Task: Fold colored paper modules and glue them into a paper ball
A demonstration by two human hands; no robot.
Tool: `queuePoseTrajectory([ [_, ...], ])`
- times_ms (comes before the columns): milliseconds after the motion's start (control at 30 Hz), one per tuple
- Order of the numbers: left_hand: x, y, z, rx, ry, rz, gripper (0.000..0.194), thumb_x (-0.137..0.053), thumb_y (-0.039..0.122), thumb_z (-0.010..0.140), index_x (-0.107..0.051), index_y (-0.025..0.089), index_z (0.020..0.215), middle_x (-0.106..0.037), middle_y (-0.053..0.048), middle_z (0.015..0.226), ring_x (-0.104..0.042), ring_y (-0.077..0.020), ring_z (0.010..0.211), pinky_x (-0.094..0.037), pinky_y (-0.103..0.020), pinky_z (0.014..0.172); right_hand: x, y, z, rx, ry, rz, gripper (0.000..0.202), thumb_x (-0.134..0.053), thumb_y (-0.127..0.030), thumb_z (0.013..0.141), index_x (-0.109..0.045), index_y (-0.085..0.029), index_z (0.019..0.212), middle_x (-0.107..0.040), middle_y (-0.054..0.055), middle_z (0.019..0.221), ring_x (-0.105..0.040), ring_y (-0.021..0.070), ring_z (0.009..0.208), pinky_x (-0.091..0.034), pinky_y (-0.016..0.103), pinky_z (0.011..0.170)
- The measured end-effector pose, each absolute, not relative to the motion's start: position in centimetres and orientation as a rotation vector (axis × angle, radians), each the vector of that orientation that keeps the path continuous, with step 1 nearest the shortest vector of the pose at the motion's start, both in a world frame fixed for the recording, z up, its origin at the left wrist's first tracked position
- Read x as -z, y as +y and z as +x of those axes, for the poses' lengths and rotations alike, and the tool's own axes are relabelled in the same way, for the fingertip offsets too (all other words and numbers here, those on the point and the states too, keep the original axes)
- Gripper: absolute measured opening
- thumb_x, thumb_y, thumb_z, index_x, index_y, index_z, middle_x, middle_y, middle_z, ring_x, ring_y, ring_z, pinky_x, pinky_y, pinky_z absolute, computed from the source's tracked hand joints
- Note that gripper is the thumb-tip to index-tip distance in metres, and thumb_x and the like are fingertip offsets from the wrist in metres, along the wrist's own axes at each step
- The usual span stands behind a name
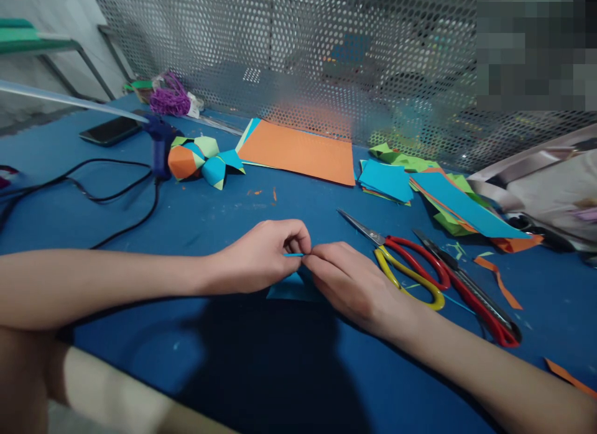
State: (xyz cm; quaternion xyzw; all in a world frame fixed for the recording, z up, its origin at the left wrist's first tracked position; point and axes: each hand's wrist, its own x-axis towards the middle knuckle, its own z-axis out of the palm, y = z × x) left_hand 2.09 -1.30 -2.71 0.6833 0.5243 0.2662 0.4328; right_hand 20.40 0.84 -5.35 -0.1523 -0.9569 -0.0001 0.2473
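A piece of blue paper (293, 287) lies under and between my two hands at the middle of the blue table. My left hand (268, 255) has its fingers curled and pinched on the paper's raised edge. From the right, my right hand (349, 281) meets it, its thumb and fingers closed on the same paper, fingertips touching those of my left hand. Much of the paper is hidden by the hands. Scissors (383, 240) with one red and one yellow handle lie just right of my right hand, blades pointing up and left.
A red and black cutter (471, 291) lies beyond the scissors. Behind are orange sheets (298, 151), blue squares (385, 180), blue strips (466, 201) and folded paper shapes (215, 171). A blue glue gun (161, 148), its cord and a phone (112, 129) are at left.
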Motion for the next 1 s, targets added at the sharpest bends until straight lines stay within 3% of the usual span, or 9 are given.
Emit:
queuePoseTrajectory([
  [200, 3.0, -1.3, 1.8, -0.748, 1.326, 1.762, 0.007, -0.052, 0.012, 0.073, -0.054, 0.018, 0.077, -0.057, 0.004, 0.068, -0.054, -0.0096, 0.062, -0.041, -0.019, 0.055, 5.0, 0.3, 20.3, -0.268, -2.478, -0.459, 0.031, -0.047, -0.011, 0.079, -0.048, -0.014, 0.110, -0.060, 0.013, 0.098, -0.058, 0.0220, 0.087, -0.050, 0.034, 0.070],
  [367, 3.3, -1.3, 1.7, -0.859, 1.353, 1.826, 0.007, -0.053, 0.013, 0.074, -0.054, 0.018, 0.078, -0.058, 0.005, 0.071, -0.055, -0.0090, 0.065, -0.042, -0.019, 0.058, 4.6, 0.2, 20.1, -0.412, -2.378, -0.791, 0.011, -0.051, -0.023, 0.087, -0.054, -0.017, 0.095, -0.062, 0.007, 0.085, -0.059, 0.0176, 0.075, -0.048, 0.029, 0.067],
  [533, 3.5, -1.5, 1.8, -0.876, 1.370, 1.874, 0.007, -0.053, 0.013, 0.075, -0.053, 0.018, 0.079, -0.059, 0.005, 0.072, -0.056, -0.0093, 0.066, -0.042, -0.020, 0.059, 4.7, 0.3, 19.9, -0.410, -2.351, -0.821, 0.009, -0.051, -0.020, 0.087, -0.058, -0.016, 0.083, -0.064, 0.006, 0.075, -0.060, 0.0166, 0.071, -0.046, 0.028, 0.065],
  [1000, 4.1, -1.6, 1.9, -0.883, 1.353, 1.829, 0.009, -0.053, 0.014, 0.076, -0.053, 0.019, 0.083, -0.063, 0.003, 0.076, -0.060, -0.0115, 0.071, -0.044, -0.021, 0.061, 5.6, 0.8, 20.1, -0.346, -2.373, -0.680, 0.015, -0.048, -0.012, 0.089, -0.063, -0.012, 0.090, -0.069, 0.008, 0.080, -0.063, 0.0162, 0.070, -0.047, 0.026, 0.064],
])
